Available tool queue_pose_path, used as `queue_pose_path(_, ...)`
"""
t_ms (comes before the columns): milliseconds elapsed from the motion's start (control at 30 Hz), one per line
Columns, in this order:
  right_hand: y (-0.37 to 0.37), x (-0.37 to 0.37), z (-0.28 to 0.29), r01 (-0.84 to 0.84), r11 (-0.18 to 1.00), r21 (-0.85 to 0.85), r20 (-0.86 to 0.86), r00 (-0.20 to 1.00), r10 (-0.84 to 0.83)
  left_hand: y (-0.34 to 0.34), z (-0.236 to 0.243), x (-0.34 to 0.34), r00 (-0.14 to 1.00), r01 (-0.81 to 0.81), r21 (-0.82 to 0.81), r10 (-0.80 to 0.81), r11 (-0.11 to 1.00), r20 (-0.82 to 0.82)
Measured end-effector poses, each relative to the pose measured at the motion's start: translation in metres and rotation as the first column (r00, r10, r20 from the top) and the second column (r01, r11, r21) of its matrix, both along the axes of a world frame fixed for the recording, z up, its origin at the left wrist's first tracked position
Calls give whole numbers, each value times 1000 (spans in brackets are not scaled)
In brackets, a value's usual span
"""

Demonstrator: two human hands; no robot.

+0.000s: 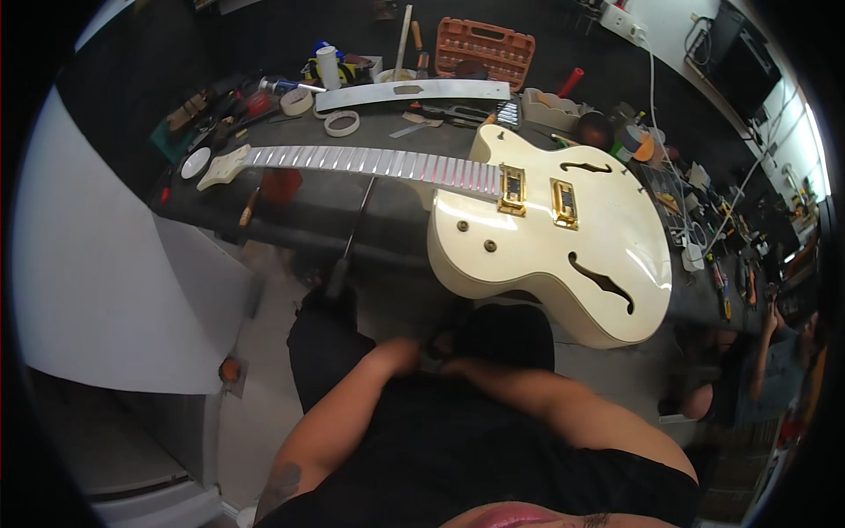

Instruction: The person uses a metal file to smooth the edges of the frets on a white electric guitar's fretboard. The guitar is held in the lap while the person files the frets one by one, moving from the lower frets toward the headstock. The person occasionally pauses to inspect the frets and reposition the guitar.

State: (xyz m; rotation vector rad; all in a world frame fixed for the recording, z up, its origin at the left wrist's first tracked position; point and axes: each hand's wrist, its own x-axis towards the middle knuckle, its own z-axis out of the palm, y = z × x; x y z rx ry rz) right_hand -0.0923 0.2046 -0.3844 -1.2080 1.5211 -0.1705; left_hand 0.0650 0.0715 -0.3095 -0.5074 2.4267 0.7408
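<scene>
Item: cream hollow-body electric guitar (546, 238), unstrung, lay face up across a dark workbench (308, 207) in the centre and right of the frame. Its body overhung the bench's near edge; the neck (378, 163) ran toward the upper left, ending in a cream headstock (224, 165). Frets showed bright along the fingerboard. Two gold pickups (539, 195) sat between two f-holes. Laid flat like this, the top and fingerboard were open to work from above, probably the reason for the placement.

Hands: left hand (400, 354) and right hand (453, 365) met low in the centre of the frame, below the guitar body and apart from it, against dark clothing. A small dark object (431, 359) seemed to lie between them; its kind could not be made out. The hands were blurred, and whether the fingers were spread, closed or gripping could not be told.

Bench, upper part of the frame: long metal straightedge (414, 91), rolls of tape (341, 122), white bottle with blue cap (327, 63), orange tool case (485, 48), screwdrivers and small hand tools scattered toward the right edge, a power strip (623, 21) with white cable at the upper right.

Room: large white sheet or panel (97, 273) filled the left of the frame; pale floor beneath. Another person (775, 352) sat at the far right edge, one arm raised.
</scene>
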Motion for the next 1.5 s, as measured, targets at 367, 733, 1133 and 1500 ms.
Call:
queue_pose_path(367, -12, -1, -7, -110, 989, 101, -7, 994, 111, -2, -17, -10, 997, 33, 67, -37, 997, 67)
queue_pose_path(733, -7, -12, 1, 48, 998, -34, 47, 998, -46, -9, -36, -15, 996, -3, 103, 12, 995, -84)
queue_pose_path(1133, -24, 36, 345, 393, 737, -551, 775, 568, 276, -24, 28, -3, 982, -124, 18, 125, 992, -143)
queue_pose_path(1500, 15, 76, 432, 73, 972, -225, 755, -617, 221, -7, 23, 3, 999, -40, -20, 40, 999, -5)
